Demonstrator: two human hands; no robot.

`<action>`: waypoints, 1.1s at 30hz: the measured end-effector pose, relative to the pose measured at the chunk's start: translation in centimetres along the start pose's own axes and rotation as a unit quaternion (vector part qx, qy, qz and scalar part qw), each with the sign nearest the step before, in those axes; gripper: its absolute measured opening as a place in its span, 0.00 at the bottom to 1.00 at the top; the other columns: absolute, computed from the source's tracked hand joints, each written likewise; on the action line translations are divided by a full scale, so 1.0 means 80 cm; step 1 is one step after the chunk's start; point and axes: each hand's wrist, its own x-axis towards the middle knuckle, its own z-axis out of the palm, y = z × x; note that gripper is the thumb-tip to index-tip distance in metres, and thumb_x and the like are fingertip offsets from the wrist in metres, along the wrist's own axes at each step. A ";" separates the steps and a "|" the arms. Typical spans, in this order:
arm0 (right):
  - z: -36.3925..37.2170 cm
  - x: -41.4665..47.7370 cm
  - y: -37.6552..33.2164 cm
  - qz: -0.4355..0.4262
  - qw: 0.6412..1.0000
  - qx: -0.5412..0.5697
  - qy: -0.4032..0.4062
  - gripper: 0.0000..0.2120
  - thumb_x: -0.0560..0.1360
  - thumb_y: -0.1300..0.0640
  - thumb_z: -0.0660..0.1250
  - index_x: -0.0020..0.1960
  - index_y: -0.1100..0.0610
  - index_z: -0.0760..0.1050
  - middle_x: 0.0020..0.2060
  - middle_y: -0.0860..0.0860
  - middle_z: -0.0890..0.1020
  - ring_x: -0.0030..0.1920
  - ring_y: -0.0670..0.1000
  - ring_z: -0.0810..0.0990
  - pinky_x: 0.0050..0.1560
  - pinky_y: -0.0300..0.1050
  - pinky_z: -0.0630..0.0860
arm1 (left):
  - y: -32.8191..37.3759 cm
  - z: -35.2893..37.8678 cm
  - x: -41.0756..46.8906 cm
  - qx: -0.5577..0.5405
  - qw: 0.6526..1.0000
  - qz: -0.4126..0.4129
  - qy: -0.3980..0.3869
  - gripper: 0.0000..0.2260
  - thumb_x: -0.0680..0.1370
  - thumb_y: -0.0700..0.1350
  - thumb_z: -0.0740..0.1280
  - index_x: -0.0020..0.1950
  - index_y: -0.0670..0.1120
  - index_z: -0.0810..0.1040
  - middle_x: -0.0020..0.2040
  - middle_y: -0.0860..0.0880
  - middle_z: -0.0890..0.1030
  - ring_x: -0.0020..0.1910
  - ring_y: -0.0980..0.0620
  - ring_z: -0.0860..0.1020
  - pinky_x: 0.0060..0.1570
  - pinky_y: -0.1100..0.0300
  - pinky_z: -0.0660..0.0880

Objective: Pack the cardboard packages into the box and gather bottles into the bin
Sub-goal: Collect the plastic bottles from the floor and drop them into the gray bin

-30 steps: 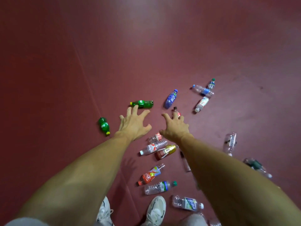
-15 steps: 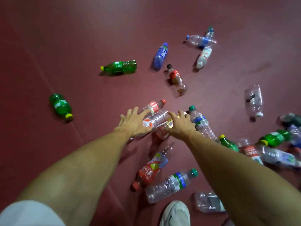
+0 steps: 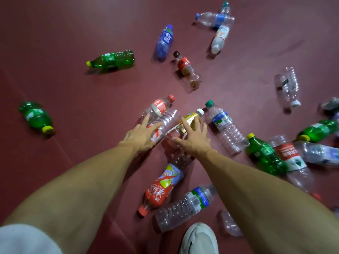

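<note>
Red floor (image 3: 73, 24), bottles (image 3: 111, 59) scattered. Left hand (image 3: 141, 136) fingers lie straight on clear bottle (image 3: 167, 116); right hand (image 3: 194, 142) fingers splay over yellow bottle (image 3: 190, 117).

The floor (image 3: 77, 30) filled the whole view, a smooth, dark red surface with a dull finish. A pale sheen of light lay across it near the top, fading to deeper maroon toward the left edge. A thin seam (image 3: 117, 226) ran diagonally through the lower left, and a faint dark scuff (image 3: 289, 45) marked the upper right; shadows fell soft and blurred
</note>
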 end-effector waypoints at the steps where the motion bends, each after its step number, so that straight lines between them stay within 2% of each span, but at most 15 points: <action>1: 0.000 0.004 -0.002 -0.008 1.000 0.001 0.002 0.39 0.76 0.34 0.65 0.79 0.36 0.48 0.80 0.47 0.39 0.79 0.60 0.37 0.71 0.71 0.55 | -0.002 0.002 -0.001 0.007 1.000 0.003 0.000 0.31 0.80 0.53 0.62 0.79 0.65 0.50 0.82 0.52 0.39 0.72 0.41 0.65 0.65 0.44 0.70; 5: 0.001 0.015 -0.011 -0.025 1.000 -0.003 -0.007 0.38 0.76 0.32 0.63 0.79 0.37 0.50 0.80 0.47 0.39 0.79 0.59 0.35 0.71 0.72 0.53 | -0.006 0.010 -0.011 0.015 1.000 0.002 -0.001 0.30 0.81 0.52 0.60 0.79 0.65 0.49 0.82 0.55 0.42 0.70 0.41 0.66 0.64 0.47 0.69; 8: 0.005 0.016 -0.017 -0.018 1.000 -0.006 -0.024 0.34 0.76 0.34 0.63 0.78 0.39 0.57 0.80 0.47 0.38 0.79 0.59 0.35 0.72 0.71 0.54 | -0.004 0.016 -0.014 0.003 1.000 -0.010 0.013 0.28 0.82 0.53 0.59 0.79 0.67 0.51 0.82 0.57 0.45 0.69 0.42 0.66 0.64 0.47 0.68; 11: 0.009 0.019 -0.017 -0.017 1.000 -0.008 0.009 0.25 0.76 0.39 0.66 0.71 0.44 0.69 0.81 0.49 0.44 0.79 0.60 0.42 0.70 0.66 0.64 | -0.004 0.017 -0.015 -0.006 1.000 -0.010 0.022 0.26 0.82 0.56 0.56 0.79 0.67 0.52 0.82 0.58 0.47 0.70 0.41 0.66 0.64 0.47 0.68; 13: 0.009 0.023 -0.017 -0.018 0.999 -0.019 0.027 0.21 0.77 0.40 0.66 0.65 0.50 0.73 0.79 0.51 0.48 0.77 0.60 0.47 0.66 0.62 0.69 | -0.006 0.018 -0.016 -0.005 1.000 -0.008 0.026 0.26 0.82 0.56 0.57 0.79 0.67 0.52 0.82 0.58 0.48 0.70 0.41 0.66 0.63 0.47 0.69; 15: 0.011 0.024 -0.015 -0.017 0.999 -0.026 0.025 0.23 0.77 0.41 0.68 0.65 0.53 0.71 0.79 0.53 0.48 0.76 0.61 0.50 0.65 0.61 0.70 | -0.008 0.020 -0.018 -0.008 1.000 -0.008 0.027 0.26 0.82 0.56 0.58 0.79 0.67 0.52 0.82 0.58 0.49 0.70 0.42 0.66 0.64 0.47 0.69; 17: 0.012 0.021 -0.012 -0.013 0.999 -0.031 0.024 0.26 0.76 0.46 0.70 0.69 0.54 0.67 0.79 0.53 0.47 0.75 0.61 0.52 0.64 0.60 0.71 | -0.007 0.021 -0.020 -0.012 0.999 -0.009 0.028 0.25 0.82 0.56 0.57 0.79 0.67 0.53 0.82 0.57 0.51 0.70 0.41 0.66 0.64 0.46 0.69; 20: 0.013 0.018 -0.009 -0.005 0.999 -0.017 0.043 0.29 0.74 0.54 0.71 0.72 0.52 0.63 0.78 0.55 0.47 0.73 0.62 0.56 0.63 0.59 0.72 | -0.007 0.021 -0.022 -0.007 0.999 -0.008 0.030 0.26 0.82 0.55 0.58 0.79 0.66 0.53 0.82 0.56 0.52 0.69 0.41 0.66 0.63 0.46 0.69; 23: 0.010 0.019 -0.009 0.035 0.999 0.011 0.015 0.43 0.71 0.58 0.71 0.79 0.46 0.52 0.79 0.57 0.39 0.77 0.62 0.50 0.67 0.61 0.70 | -0.006 0.021 -0.022 -0.007 0.999 -0.008 0.033 0.26 0.82 0.54 0.58 0.79 0.65 0.54 0.81 0.56 0.53 0.68 0.41 0.67 0.62 0.46 0.70; 25: 0.009 0.018 -0.007 0.049 0.999 0.016 -0.007 0.46 0.71 0.57 0.71 0.80 0.45 0.47 0.79 0.57 0.40 0.77 0.63 0.52 0.67 0.61 0.70 | -0.006 0.023 -0.021 -0.003 0.999 -0.008 0.034 0.26 0.82 0.54 0.58 0.79 0.65 0.54 0.81 0.55 0.53 0.68 0.41 0.67 0.62 0.46 0.70; 27: 0.009 0.017 -0.005 0.049 0.999 0.011 -0.019 0.47 0.72 0.53 0.71 0.80 0.42 0.45 0.79 0.56 0.45 0.73 0.64 0.63 0.65 0.60 0.72 | -0.006 0.023 -0.020 -0.011 1.000 -0.013 0.026 0.28 0.81 0.55 0.61 0.79 0.64 0.54 0.81 0.55 0.54 0.69 0.41 0.66 0.62 0.45 0.69; 29: 0.010 0.015 -0.003 0.050 0.998 -0.008 -0.026 0.47 0.74 0.48 0.71 0.80 0.39 0.42 0.79 0.55 0.44 0.67 0.65 0.71 0.65 0.58 0.73 | -0.005 0.021 -0.014 -0.039 0.999 -0.018 0.014 0.30 0.78 0.57 0.66 0.77 0.63 0.57 0.78 0.52 0.60 0.68 0.41 0.67 0.61 0.45 0.69; 31: 0.012 0.016 -0.005 0.050 0.998 -0.022 -0.027 0.45 0.76 0.44 0.70 0.80 0.39 0.41 0.80 0.55 0.40 0.66 0.66 0.72 0.65 0.57 0.72 | -0.001 0.020 -0.008 -0.051 0.998 -0.010 0.026 0.29 0.76 0.57 0.69 0.74 0.60 0.60 0.71 0.49 0.67 0.64 0.40 0.72 0.56 0.45 0.71; 33: 0.014 0.016 -0.008 0.049 0.998 -0.026 -0.021 0.44 0.77 0.46 0.69 0.80 0.40 0.41 0.80 0.56 0.40 0.65 0.67 0.73 0.65 0.57 0.73 | 0.004 0.019 -0.002 -0.047 0.998 -0.007 0.042 0.27 0.77 0.53 0.68 0.73 0.58 0.60 0.68 0.46 0.71 0.61 0.38 0.75 0.55 0.45 0.71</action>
